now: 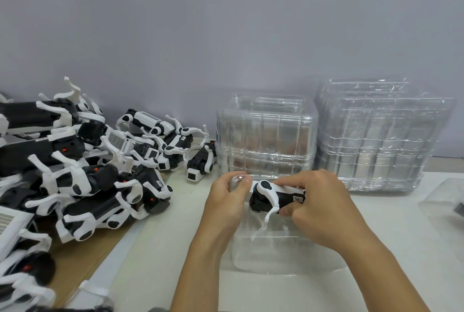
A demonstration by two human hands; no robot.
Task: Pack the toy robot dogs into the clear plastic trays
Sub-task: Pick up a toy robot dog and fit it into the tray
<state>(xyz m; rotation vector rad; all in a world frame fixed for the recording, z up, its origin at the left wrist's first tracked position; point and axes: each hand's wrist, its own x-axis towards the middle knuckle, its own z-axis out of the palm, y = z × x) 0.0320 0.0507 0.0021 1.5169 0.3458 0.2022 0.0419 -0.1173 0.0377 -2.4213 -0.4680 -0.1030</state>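
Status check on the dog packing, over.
Both hands, left and right, grip one toy robot dog. Dog held over the open clear tray, not yet seated. Nothing blocking the tray.

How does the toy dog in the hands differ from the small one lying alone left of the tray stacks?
The held dog is gripped at both ends by the left hand and right hand above a clear tray; the lone dog lies untouched on the table. The held dog lies crosswise; the lone dog points its square end toward the camera. Both are black and white.
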